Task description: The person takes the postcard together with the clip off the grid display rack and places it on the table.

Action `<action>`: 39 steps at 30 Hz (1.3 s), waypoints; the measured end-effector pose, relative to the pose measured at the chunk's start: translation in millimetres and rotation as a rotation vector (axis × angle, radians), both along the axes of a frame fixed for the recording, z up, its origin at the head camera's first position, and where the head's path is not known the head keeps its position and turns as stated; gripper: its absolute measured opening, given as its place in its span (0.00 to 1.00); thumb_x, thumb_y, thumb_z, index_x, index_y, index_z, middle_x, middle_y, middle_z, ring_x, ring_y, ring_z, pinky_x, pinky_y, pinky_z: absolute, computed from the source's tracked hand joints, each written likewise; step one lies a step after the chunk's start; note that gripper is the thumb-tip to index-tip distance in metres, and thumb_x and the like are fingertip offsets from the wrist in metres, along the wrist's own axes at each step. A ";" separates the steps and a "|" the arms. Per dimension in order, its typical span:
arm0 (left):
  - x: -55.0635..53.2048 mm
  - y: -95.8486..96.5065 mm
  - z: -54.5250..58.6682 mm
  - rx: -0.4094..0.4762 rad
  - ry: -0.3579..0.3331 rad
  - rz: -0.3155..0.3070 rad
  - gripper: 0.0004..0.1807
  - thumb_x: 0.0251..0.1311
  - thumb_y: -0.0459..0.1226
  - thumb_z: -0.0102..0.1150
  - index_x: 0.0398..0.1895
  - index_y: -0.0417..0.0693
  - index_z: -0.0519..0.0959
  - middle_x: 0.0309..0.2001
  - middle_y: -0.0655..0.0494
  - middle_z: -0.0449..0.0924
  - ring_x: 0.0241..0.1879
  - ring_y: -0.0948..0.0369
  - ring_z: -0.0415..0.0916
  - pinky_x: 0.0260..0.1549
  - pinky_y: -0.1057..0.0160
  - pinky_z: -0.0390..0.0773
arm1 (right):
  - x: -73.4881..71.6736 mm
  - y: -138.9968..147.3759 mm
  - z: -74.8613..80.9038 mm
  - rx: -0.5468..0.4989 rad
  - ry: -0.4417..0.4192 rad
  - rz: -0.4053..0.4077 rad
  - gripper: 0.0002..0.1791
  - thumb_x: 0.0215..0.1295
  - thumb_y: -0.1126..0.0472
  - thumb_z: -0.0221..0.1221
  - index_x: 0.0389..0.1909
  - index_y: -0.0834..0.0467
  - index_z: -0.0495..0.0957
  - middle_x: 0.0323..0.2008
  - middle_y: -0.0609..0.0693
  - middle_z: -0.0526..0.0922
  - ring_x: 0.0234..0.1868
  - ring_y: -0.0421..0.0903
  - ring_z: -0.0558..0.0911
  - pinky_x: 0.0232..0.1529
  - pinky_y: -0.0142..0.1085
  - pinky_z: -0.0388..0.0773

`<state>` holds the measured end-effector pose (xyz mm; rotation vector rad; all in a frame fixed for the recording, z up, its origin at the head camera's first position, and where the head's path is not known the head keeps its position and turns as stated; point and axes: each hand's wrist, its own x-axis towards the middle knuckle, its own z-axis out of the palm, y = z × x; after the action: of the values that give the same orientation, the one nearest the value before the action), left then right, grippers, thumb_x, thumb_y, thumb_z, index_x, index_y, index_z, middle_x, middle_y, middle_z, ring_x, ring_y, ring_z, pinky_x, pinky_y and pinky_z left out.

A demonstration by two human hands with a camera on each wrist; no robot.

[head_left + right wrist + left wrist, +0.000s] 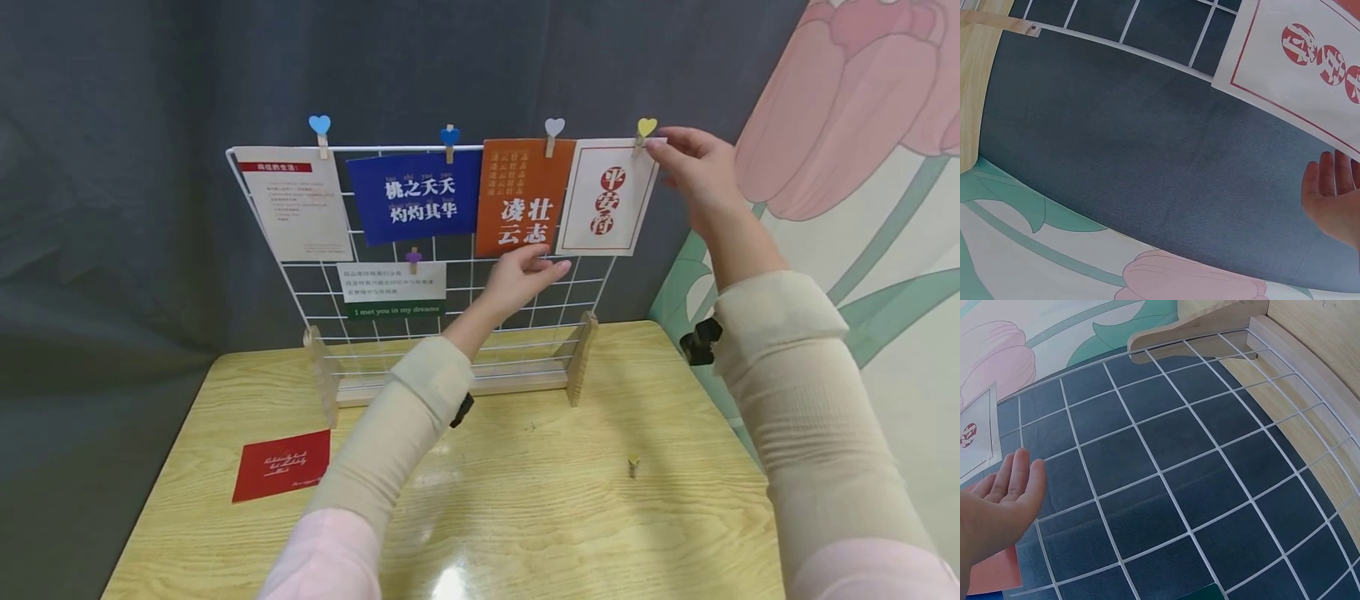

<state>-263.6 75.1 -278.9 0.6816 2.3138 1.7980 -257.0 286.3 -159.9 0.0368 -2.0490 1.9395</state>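
A white card (pixel 609 198) with red circles of characters hangs at the right end of the white wire grid (pixel 465 287), under a yellow heart clothespin (pixel 646 129). My right hand (pixel 697 167) pinches this card's top right corner between thumb and fingers, close beside the clothespin. In the right wrist view its fingertips (pixel 1327 164) show along the card's edge. Below the orange card (pixel 517 196), my left hand (pixel 521 279) is held with relaxed fingers in front of the grid, near the lower edges of the orange and white cards. It holds nothing.
A white text card (pixel 300 208), a blue card (pixel 416 196) and a green-and-white card (pixel 393 292) hang on the grid from heart clothespins. On the wooden table (pixel 525 500) lie a red card (pixel 281 465) and a loose yellow clothespin (pixel 633 465). Wooden feet (pixel 581 362) support the grid.
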 end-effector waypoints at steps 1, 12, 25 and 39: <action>-0.1 -0.2 0.5 -0.007 -0.001 0.000 0.30 0.53 0.49 0.55 0.59 0.48 0.63 0.47 0.55 0.73 0.46 0.63 0.69 0.41 0.68 0.71 | -0.3 -0.5 0.6 -0.001 0.006 0.000 0.23 0.47 0.55 0.63 0.46 0.59 0.74 0.42 0.50 0.73 0.45 0.43 0.68 0.54 0.38 0.57; -2.4 3.7 4.2 0.010 -0.016 0.020 0.31 0.52 0.49 0.56 0.58 0.47 0.64 0.48 0.54 0.72 0.48 0.64 0.68 0.43 0.70 0.70 | -3.5 -5.6 6.5 -0.070 0.050 0.020 0.17 0.47 0.58 0.64 0.39 0.60 0.78 0.39 0.50 0.74 0.40 0.42 0.70 0.47 0.37 0.62; -4.2 10.3 7.8 -0.026 -0.023 0.037 0.33 0.51 0.51 0.55 0.59 0.47 0.63 0.49 0.53 0.71 0.46 0.62 0.68 0.41 0.70 0.71 | -7.0 -9.0 11.2 -0.141 0.053 0.029 0.12 0.46 0.61 0.64 0.33 0.61 0.80 0.36 0.50 0.74 0.37 0.43 0.72 0.40 0.32 0.69; -4.2 20.4 10.1 -0.009 -0.030 0.083 0.32 0.50 0.49 0.57 0.57 0.45 0.65 0.42 0.54 0.74 0.40 0.63 0.71 0.36 0.70 0.73 | -10.1 -12.0 14.7 -0.180 0.040 0.039 0.12 0.46 0.62 0.64 0.35 0.61 0.80 0.36 0.52 0.76 0.38 0.43 0.72 0.36 0.32 0.69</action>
<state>-267.9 95.5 -268.8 0.5611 2.3625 1.8180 -267.1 274.3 -145.2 0.0745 -1.8543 2.1206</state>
